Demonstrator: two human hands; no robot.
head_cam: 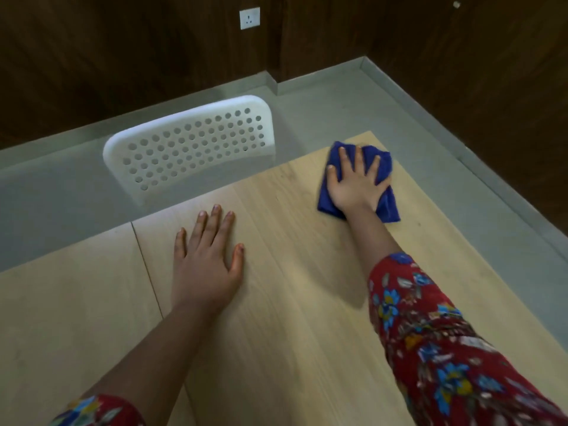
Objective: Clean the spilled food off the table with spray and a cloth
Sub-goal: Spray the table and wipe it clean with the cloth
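A blue cloth (385,169) lies crumpled near the far right corner of the light wooden table (295,272). My right hand (353,182) presses flat on top of the cloth with its fingers spread. My left hand (206,256) rests palm down on the bare tabletop near the middle, fingers apart, holding nothing. No spray bottle and no spilled food are visible in the head view.
A white perforated chair back (190,146) stands against the table's far edge. A seam (147,272) runs across the tabletop on the left. Grey floor (338,99) and dark wooden walls lie beyond, with a white wall socket (249,18).
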